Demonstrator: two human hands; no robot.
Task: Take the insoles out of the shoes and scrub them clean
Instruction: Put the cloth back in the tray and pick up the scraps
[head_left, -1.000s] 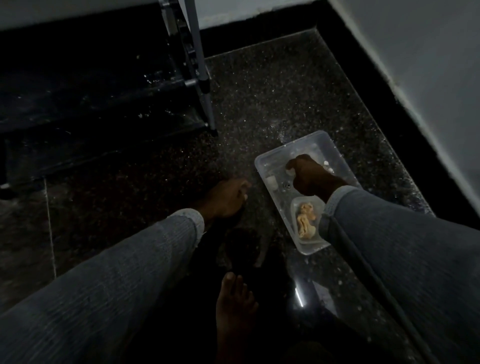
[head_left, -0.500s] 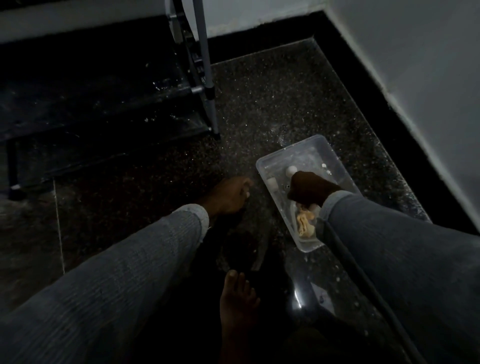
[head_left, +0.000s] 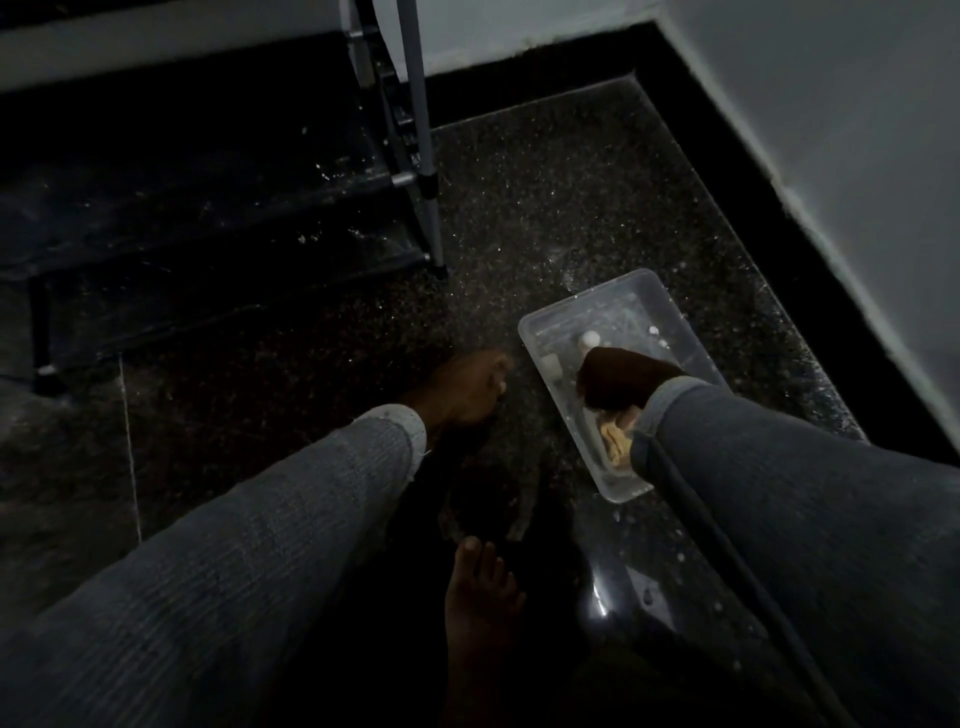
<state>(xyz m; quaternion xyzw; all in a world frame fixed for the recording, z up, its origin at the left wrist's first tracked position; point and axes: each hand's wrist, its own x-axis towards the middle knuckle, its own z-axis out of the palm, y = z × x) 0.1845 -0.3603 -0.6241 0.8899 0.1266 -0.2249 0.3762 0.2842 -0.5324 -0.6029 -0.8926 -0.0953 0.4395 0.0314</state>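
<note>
Head view: dim; you sit on the floor (head_left: 571, 171), arms reaching forward.
Right hand (head_left: 621, 382): fist down in the tub (head_left: 670, 304), knuckles up; whether it grips anything, you can't tell.
Sponge (head_left: 615, 441): yellowish lump at the tub's near end, just beside that wrist, likely for wetting.
Left hand (head_left: 467, 387): curled low on the floor, perhaps pinning something dark; grip unclear.
Insole: not identifiable; a dark shape lies by your foot (head_left: 480, 597).
</note>
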